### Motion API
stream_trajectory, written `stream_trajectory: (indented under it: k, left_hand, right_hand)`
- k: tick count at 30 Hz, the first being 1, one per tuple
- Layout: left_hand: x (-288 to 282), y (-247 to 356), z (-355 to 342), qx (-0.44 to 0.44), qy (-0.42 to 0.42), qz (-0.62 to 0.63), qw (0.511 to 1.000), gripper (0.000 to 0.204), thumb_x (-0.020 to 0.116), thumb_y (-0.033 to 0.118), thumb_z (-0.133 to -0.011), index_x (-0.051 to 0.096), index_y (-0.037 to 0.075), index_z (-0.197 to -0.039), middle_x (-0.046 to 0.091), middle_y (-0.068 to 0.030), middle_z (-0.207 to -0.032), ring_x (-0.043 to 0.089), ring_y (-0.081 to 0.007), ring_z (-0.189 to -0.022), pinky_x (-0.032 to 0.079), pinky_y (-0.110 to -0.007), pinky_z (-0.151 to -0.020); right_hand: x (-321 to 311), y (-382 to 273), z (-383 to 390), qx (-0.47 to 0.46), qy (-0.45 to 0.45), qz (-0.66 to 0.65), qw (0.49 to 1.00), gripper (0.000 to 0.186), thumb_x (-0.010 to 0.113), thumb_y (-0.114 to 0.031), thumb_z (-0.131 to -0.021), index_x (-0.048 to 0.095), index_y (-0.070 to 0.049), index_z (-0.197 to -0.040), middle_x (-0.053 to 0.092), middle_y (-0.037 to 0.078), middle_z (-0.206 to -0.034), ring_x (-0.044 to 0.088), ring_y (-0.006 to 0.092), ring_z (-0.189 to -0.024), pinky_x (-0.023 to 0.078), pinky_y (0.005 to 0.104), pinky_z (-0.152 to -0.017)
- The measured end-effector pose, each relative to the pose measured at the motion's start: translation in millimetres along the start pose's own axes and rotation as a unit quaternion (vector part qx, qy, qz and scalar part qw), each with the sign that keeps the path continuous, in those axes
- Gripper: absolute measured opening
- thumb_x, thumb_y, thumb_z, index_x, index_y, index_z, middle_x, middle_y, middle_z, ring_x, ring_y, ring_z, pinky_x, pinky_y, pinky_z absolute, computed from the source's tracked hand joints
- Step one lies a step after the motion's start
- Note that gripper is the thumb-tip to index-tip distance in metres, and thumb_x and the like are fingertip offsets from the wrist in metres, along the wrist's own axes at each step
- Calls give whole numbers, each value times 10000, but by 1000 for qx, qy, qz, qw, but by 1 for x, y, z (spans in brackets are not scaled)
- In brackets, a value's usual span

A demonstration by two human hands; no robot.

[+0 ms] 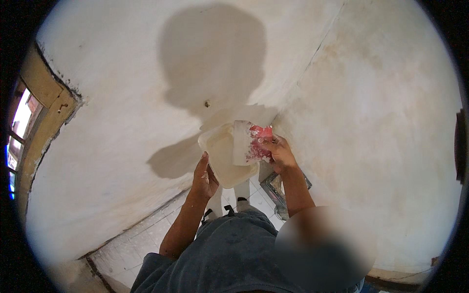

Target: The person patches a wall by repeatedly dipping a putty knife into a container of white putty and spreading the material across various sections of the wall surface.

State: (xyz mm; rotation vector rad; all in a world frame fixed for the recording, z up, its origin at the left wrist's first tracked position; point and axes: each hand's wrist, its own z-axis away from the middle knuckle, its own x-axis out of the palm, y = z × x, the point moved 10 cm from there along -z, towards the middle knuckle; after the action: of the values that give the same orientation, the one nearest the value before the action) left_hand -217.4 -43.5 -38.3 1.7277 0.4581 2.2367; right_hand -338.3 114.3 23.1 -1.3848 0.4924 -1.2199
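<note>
My left hand (204, 179) grips the left side of a shallow, whitish rectangular tub (227, 185), thumb at its rim. A pale layer coats the tub's inside. In my right hand (280, 153) is a flat red putty spreader (245, 144), pinched at its right side. White paste covers its left part and smears over the red. The spreader is over the tub's right side and hides part of it; whether the two touch, I cannot tell. White specks mark my left hand.
Two whitish, patchy walls (117, 122) meet at a corner ahead. A small hole (207, 104) shows in the left wall. At far left is a wooden window frame (49, 105). A dark-edged box-like object (274, 191) rests on the tiled floor (141, 244), partly behind my right forearm.
</note>
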Motion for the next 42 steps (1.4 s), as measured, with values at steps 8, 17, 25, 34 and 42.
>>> stream_trajectory:
  k: [8,17,25,34,42]
  left_hand:
    - [23,-12,-15,65,20,-23,997,572,474,437,-977,409,50,-1393,542,-118,-1337,535,-248,-1217,425,-420,-1033]
    - [37,-21,-3,164,90,-58,981,540,395,421,-1004,391,76,-1420,539,-112,-1335,511,-257,-1239,407,-428,-1050]
    - [32,-35,19,207,97,-80,970,524,384,409,-1012,373,97,-1433,503,-100,-1376,491,-260,-1260,402,-432,-1058]
    - [27,-39,19,186,120,-71,973,543,368,439,-1011,353,124,-1453,467,-95,-1415,476,-261,-1274,408,-447,-1057]
    - [46,-45,16,186,82,-75,976,518,355,400,-1020,340,134,-1465,464,-93,-1419,485,-268,-1265,413,-451,-1054]
  right_hand:
    - [-37,-22,-27,1,1,-10,1000,282,643,-165,-863,612,-4,-1093,649,23,-808,542,92,-579,422,247,-471]
    - [-65,-28,-87,-14,-84,-207,975,205,606,-33,-856,587,-6,-1058,634,77,-990,620,169,-888,531,292,-794]
    - [-84,-26,-133,-46,-15,-204,978,349,615,7,-813,544,-15,-1154,634,93,-1020,637,202,-877,549,336,-740]
    - [-6,-130,-163,-56,-32,-164,984,162,599,-113,-810,461,-88,-727,441,11,-716,458,151,-646,542,344,-759]
    - [-26,-210,-122,-162,-50,-147,974,50,549,-72,-828,502,-71,-843,514,43,-760,557,189,-659,550,381,-653]
